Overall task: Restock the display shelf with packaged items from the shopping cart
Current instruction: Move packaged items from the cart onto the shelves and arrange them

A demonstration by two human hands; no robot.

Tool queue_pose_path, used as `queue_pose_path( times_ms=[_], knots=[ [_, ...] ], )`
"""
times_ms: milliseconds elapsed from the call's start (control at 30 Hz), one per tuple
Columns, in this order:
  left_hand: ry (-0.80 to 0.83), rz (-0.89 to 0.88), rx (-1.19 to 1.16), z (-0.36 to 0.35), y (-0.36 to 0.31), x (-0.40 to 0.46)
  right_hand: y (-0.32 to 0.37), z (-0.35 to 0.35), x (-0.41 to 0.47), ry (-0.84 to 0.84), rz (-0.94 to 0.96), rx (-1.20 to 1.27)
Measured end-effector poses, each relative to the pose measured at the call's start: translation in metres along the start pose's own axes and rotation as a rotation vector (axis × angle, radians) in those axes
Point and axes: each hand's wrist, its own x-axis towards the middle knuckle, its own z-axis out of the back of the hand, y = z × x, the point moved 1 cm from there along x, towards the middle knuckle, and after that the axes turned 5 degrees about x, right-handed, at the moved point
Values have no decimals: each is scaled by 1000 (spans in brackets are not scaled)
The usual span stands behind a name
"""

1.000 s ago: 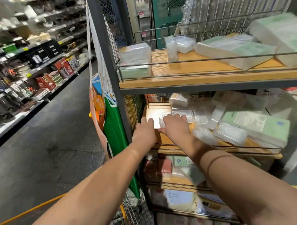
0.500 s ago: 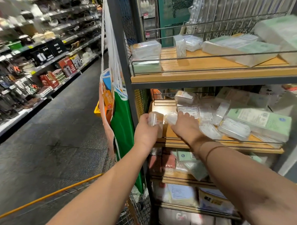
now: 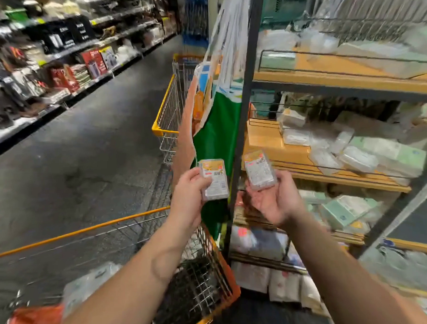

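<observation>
My left hand [image 3: 187,194] grips a small clear packet [image 3: 213,179] with an orange and white label, held upright in front of the shelf's dark corner post. My right hand [image 3: 275,200], palm up, holds a second small clear packet [image 3: 259,171] of the same kind, tilted, just in front of the middle wooden shelf [image 3: 268,142]. That display shelf carries several clear and pale green packages toward the right. The wire shopping cart [image 3: 137,226] with an orange rim sits below my arms and holds white packages and an orange bag.
A green and orange bag [image 3: 216,137] hangs on the shelf's corner post. A second yellow-rimmed cart [image 3: 167,110] stands further down the aisle. Stocked store shelves [image 3: 44,59] line the left side. More packages fill the upper shelf [image 3: 350,70] and the lower ones.
Both hands have drawn back from the middle shelf toward me, each now holding a small packet with its label turned up. The view has swung left and down, showing the cart.
</observation>
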Motion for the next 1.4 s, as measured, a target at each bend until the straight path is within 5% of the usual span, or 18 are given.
queue_pose_path(
  times_ms=[333, 600, 1000, 1400],
  knots=[
    [-136, 111, -79, 187, 19, -46, -165, -74, -17, -98, -113, -25],
    [-320, 353, -174, 297, 73, -64, -280, -76, -3, -2, -411, -415],
    [-515, 744, -197, 361, 219, -39, -402, 2, 87, -194, -718, -844],
    [-721, 900, -106, 365, 340, 20, -479, 82, 164, -125, -773, -1084]
  ],
)
